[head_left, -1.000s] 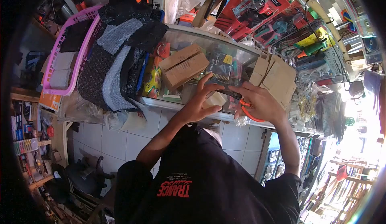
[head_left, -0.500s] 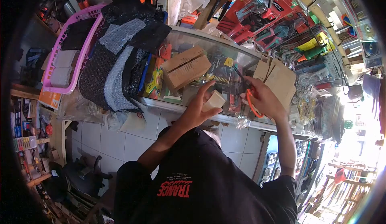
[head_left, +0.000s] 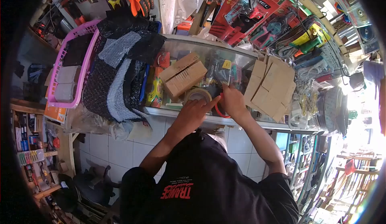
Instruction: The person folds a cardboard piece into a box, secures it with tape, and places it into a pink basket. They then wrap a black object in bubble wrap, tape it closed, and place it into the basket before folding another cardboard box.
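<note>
My left hand (head_left: pixel 193 113) is closed on the near side of a roll of tape (head_left: pixel 206 93), with its index finger stretched toward my right hand. The roll's ring faces up, low over the glass counter. My right hand (head_left: pixel 234 103) is wrapped around scissors with orange-red handles (head_left: pixel 217 109); the blades are mostly hidden by the fingers. The two hands nearly meet at the fingertips. Just behind the roll sits a closed cardboard box (head_left: pixel 183 77).
Flattened cardboard (head_left: pixel 274 87) lies right of my hands on the glass counter (head_left: pixel 177 47). To the left are black bubble wrap (head_left: pixel 98 81) and a pink basket (head_left: pixel 93 35). Packaged tools (head_left: pixel 245 13) hang behind. A coil of cable (head_left: pixel 331 109) stands far right.
My left hand has moved left and down with the tape roll, turning it from edge-on to face up. My right hand has brought the scissors leftward, close to the roll.
</note>
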